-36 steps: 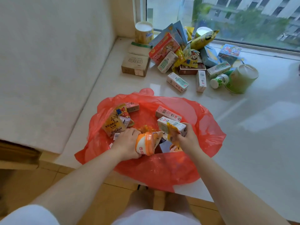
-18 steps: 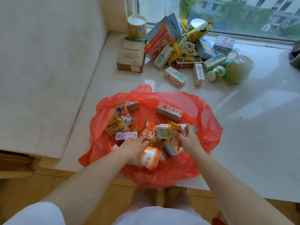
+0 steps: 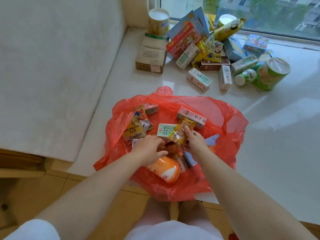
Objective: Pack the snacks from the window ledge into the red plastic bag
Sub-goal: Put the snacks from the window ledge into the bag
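I stand at a pale stone window ledge (image 3: 270, 129) under a window, a white cushioned seat (image 3: 52, 75) running along its left. The red plastic bag (image 3: 225, 122) lies spread wide at the ledge's near edge, and I place everything else from it. Beyond the bag, against the window, the unpacked heap of snacks (image 3: 213, 49) waits: a brown cardboard box (image 3: 151, 57) at its left with a yellow canister (image 3: 159, 21) behind, a green canister (image 3: 270, 75) on its side at the right, a red carton (image 3: 183, 38), a yellow banana-print pouch (image 3: 226, 29), and two small milk cartons (image 3: 199, 79) nearest the bag.

Inside the bag sit a yellow tea carton (image 3: 134, 130) at the left, a pale carton (image 3: 191, 116) toward the far side, a white-and-green milk carton (image 3: 165, 130) in the middle, and an orange jelly cup (image 3: 166, 169) by the near rim.

My right hand (image 3: 196, 141) pinches a clear packet of yellow nuts (image 3: 181, 132) over the bag's middle, its fingers clamped on it. My left hand (image 3: 149, 149) reaches in beside it, fingers loosely spread over an orange wrapper (image 3: 170, 148); whether they grip it I cannot tell.

By my reckoning perhaps a third is packed; most of the heap remains.
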Tool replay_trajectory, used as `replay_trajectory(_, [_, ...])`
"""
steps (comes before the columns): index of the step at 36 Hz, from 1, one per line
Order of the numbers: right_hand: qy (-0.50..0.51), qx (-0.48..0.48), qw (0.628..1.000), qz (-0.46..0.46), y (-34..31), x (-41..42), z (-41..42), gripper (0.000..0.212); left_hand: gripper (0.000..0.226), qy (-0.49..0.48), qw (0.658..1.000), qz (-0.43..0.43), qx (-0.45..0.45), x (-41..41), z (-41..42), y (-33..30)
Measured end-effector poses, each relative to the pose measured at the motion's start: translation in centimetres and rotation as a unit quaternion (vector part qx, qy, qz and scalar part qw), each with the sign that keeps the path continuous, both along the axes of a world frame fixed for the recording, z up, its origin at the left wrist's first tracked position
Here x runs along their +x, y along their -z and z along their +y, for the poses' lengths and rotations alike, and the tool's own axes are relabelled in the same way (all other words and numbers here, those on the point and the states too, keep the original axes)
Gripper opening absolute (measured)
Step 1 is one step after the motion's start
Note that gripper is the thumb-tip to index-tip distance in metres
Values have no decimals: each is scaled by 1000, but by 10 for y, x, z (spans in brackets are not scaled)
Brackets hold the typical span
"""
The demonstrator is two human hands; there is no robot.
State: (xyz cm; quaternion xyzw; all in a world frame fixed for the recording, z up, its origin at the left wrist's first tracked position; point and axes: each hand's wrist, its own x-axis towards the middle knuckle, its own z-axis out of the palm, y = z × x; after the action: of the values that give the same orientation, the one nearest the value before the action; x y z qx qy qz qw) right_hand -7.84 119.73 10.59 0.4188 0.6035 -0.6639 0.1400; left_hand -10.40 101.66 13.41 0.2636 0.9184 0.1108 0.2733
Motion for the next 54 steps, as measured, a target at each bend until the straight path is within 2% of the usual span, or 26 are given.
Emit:
replay_trajectory(3, [-4, -19, 1000, -24, 8, -2, -9, 48, 40, -44, 999, 31, -8, -8, -4, -5])
replay_trajectory(7, [-1, 27, 999, -36, 36, -7, -9, 93, 29, -80, 996, 47, 6, -13, -6, -4])
replay_trajectory(8, [-7, 48, 998, -33, 33, -8, -11, 91, 31, -83, 995, 53, 13, -13, -6, -3])
replay_trajectory(11, [-21, 115, 992, -40, 21, -9, -12, 66, 47, -56, 997, 51, 8, -12, -4, 2])
replay_trajectory(17, [-62, 225, 972, -19, 5, -5, -8, 61, 53, -26, 999, -1, -47, -10, 4, 13])
replay_trajectory(23, [-180, 325, 929, -3, -8, 1, -1, 55, 58, -35, 998, -10, -56, -16, 15, 11])
replay_trajectory(28, [-192, 377, 905, 42, -25, -2, 8, 60, 60, -55, 997, 26, -42, -25, 28, 0])
replay_trajectory(34, [-270, 440, 851, 97, -47, -15, 32, 45, 61, -61, 996, 65, -28, -37, 62, -18])
replay_trajectory(38, [-300, 454, 828, 136, -59, -26, 51, 41, 60, -65, 994, 90, -12, -47, 92, -28])
replay_trajectory(44, [-310, 459, 823, 126, -67, -48, 95, 38, 58, -73, 992, 101, -12, -66, 128, -42])
replay_trajectory(49, [-319, 473, 816, 92, -63, -74, 141, 39, 58, -75, 991, 108, -9, -99, 161, -50])
replay_trajectory(54, [-294, 467, 833, 44, -54, -101, 176, 37, 60, -33, 994, 99, -36, -137, 195, -47])
